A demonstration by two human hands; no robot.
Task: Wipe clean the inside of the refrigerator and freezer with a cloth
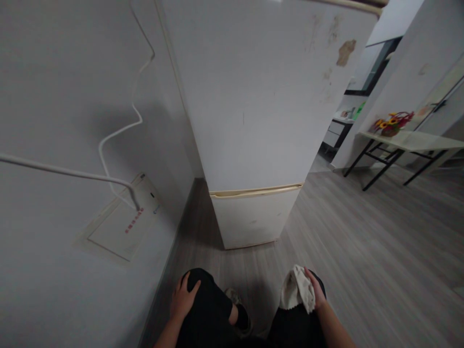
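Note:
My left hand (183, 299) rests on my left knee with its fingers spread, holding nothing. At my right knee, my right hand (316, 289) grips a crumpled whitish cloth (295, 290), which drapes over the dark trouser leg. Part of the right fingers is hidden behind the cloth. Straight ahead stands a white fridge (253, 121) with yellowed handle trim (257, 192) between its upper and lower doors. A brown stained patch (346, 53) marks the upper door at the right. Neither hand touches the fridge.
White cables (65, 170) run along the left wall into a wall panel (119, 227) with red lettering. On the right, a table (416, 140) with dark legs carries a flower arrangement (393, 123). Grey wood-look floor (333, 232) surrounds the fridge. A doorway opens behind it.

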